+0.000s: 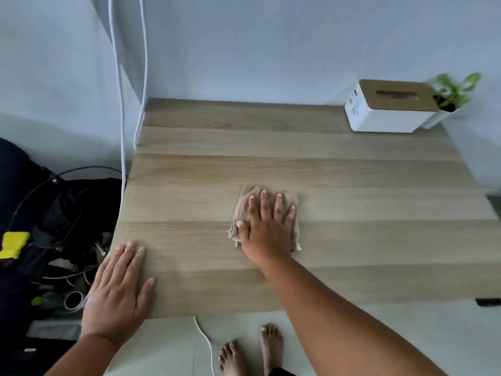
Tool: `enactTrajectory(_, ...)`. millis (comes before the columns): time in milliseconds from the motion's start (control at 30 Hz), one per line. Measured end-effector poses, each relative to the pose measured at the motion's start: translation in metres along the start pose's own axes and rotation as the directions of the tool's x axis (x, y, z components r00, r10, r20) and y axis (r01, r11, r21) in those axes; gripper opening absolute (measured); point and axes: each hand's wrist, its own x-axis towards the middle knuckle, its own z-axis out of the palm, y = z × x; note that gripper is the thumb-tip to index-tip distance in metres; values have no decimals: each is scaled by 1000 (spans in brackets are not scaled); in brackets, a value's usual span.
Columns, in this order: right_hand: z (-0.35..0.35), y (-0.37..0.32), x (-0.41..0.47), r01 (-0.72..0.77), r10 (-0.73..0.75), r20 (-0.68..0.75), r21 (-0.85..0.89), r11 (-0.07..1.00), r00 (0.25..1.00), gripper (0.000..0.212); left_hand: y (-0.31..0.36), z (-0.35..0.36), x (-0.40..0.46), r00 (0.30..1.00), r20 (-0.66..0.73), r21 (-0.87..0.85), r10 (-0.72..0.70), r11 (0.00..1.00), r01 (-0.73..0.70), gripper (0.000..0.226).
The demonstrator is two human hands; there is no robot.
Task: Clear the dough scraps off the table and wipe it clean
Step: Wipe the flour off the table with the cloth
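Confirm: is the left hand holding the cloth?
No. The left hand lies flat on the bare table near its corner; the right hand presses the cloth.

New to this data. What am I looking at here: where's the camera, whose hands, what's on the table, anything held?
There is no robot here. One wide-angle camera sits on a person's head, looking forward and down, so the arms come in from the bottom of the picture and the person's bare feet show below the table's near edge. The wooden table fills the middle. The right hand lies flat, fingers straight, pressing a beige cloth onto the tabletop, as in wiping; it is not gripping it. The left hand rests flat on the near left corner and holds nothing. At the far right corner stand a white tissue box with a wooden lid and a small green plant. I see no dough scraps on the table.
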Motion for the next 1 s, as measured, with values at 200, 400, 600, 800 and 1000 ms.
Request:
enactTrajectory(200, 28, -11, -83, 393, -391, -65, 24, 919, 918, 71, 4, -4, 1, 999, 15, -42, -44, 998, 44, 87)
enactTrajectory(400, 12, 119, -111, 232, -232, -54, -17, 973, 971, 69, 13, -11, 9, 997, 23, -63, -77, 995, 78, 96)
enactTrajectory(600, -23, 259, -78, -353, 353, -29, -20, 935, 935, 76, 67, -1, 9, 987, -3, -199, -159, 968, 156, 112)
enactTrajectory(800, -33, 215, 11, -313, 318, -62, 69, 947, 946, 71, 203, 33, -6, 987, -33, -296, 157, 942, -159, 76)
enactTrajectory(1000, 4, 184, -58, 236, -234, -94, 20, 971, 968, 69, 278, 57, 26, 964, 9, -277, 265, 927, -253, 66)
